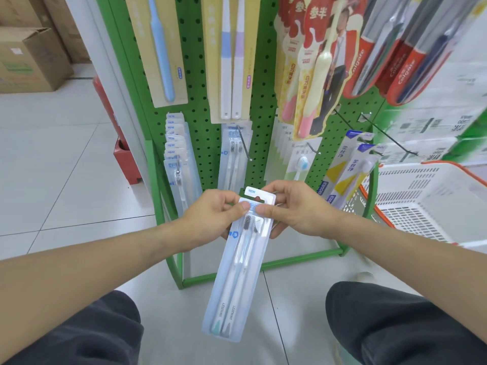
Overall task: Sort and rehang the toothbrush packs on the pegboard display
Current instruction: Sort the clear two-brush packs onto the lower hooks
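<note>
I hold a clear twin toothbrush pack upright in front of the green pegboard. My left hand pinches its top left edge and my right hand pinches its top right edge, thumbs on the front near the hang hole. A second pack with a "NEW" header sits behind it in the same grip. Matching packs hang on a peg straight ahead and in a fanned row on the left peg.
Beige, yellow-pink and red Colgate packs hang in the upper row. Two bare pegs stick out at the right above a white plastic basket. Cardboard boxes stand at far left. My knees frame the tiled floor below.
</note>
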### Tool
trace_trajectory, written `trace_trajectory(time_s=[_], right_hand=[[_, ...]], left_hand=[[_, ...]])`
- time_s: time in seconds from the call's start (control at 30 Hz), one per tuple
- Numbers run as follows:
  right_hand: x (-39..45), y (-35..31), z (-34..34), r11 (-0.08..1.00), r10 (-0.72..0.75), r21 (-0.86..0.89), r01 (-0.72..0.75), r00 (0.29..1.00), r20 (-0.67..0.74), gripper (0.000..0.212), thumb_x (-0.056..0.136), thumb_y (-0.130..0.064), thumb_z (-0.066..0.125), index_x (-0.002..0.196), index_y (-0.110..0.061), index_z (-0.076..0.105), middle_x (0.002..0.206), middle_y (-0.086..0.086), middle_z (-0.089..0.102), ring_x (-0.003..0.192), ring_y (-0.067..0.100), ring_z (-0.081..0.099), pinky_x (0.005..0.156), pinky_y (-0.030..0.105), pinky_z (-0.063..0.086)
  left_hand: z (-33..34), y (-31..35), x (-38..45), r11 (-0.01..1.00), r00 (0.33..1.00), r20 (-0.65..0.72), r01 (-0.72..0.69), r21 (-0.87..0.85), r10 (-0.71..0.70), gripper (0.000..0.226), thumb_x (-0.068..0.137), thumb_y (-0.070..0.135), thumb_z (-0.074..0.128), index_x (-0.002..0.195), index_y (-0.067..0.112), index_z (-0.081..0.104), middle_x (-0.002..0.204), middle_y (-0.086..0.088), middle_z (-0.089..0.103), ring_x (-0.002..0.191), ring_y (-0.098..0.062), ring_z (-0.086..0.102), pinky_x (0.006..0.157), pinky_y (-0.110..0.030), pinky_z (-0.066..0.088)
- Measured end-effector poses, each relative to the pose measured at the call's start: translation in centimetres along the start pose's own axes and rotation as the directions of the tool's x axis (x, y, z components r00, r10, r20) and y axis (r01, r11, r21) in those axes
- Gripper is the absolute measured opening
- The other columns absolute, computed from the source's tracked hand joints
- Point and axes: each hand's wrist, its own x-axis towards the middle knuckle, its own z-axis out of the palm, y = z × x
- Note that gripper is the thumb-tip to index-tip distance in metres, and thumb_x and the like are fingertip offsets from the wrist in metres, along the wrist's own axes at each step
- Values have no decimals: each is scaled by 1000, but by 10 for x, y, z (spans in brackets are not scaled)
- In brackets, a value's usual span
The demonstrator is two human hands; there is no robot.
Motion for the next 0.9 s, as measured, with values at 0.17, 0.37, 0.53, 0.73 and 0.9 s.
trace_trajectory(time_s=[0.17,0.37,0.53,0.73,0.9], right_hand=[[-1,2,-2,998,-4,57,1,999,38,25,95,-2,67,118,-3,58,92,3,78,82,26,75,63,40,64],[-1,5,0,998,-63,10,64,997,-51,25,96,2,64,121,-1,58,95,15,76,78,32,73,57,38,61],[2,6,0,995,-45,80,63,978,-202,25,98,0,62,122,-4,59,96,17,75,75,24,73,59,38,62],[1,1,13,963,145,249,-106,979,-142,13,103,-9,55,115,-4,56,85,12,72,69,23,70,67,49,63],[1,3,23,988,91,136,-73,987,-130,14,95,1,64,104,-9,60,93,20,75,77,29,75,60,39,62]], left_hand=[[2,-1,-3,999,1000,19,14,-45,-13,23,104,19,52,104,-1,63,89,-18,77,72,-22,76,58,-28,58],[-1,5,-4,992,981,149,129,-1,-127,17,108,14,44,114,8,60,112,-20,73,98,-36,74,78,-39,63],[-7,10,-5,980,961,211,153,125,-177,18,104,8,52,120,4,58,104,-17,76,97,-33,74,81,-43,63],[-9,10,-6,986,983,79,162,30,-164,14,101,3,55,111,8,63,98,-13,78,96,-29,75,80,-43,63],[-9,12,-6,987,984,70,163,-10,-162,19,101,3,54,118,9,60,101,-12,78,96,-28,76,86,-46,62]])
